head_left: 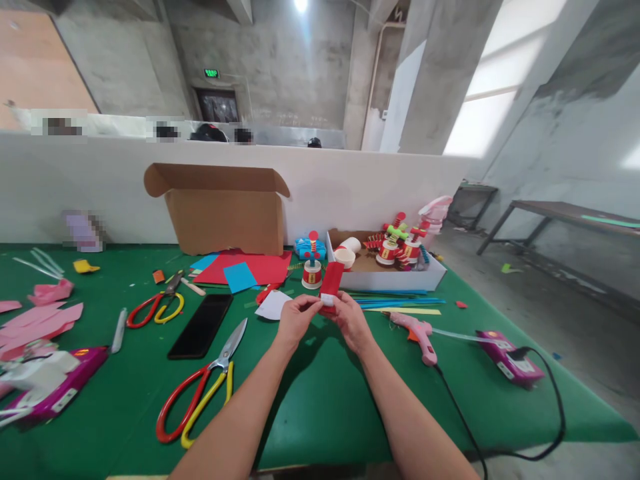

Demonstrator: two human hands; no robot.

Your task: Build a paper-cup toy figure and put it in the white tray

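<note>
Red strip pinched two-handed

Scissors (220,363) lie toward the worktop's (325,413) near edge, left of centre; mind the handles. Mid-worktop, left hand (299,320) and right hand (353,321) pinch the red strip (332,277) at its lower end, fingertips by the white patch (327,299). Best: light, even pinch, edges aligned, no creasing. Glue gun (415,328), toward right edge, points handward: avoid the nozzle. Tray (430,279) sits at far edge.

No legible text. Lit green sign (211,73) above door (219,107): characters blurred. Yellow label (313,274) on front red-and-white cup (312,283): too small. Purple power strip (511,365) markings: unreadable.
</note>
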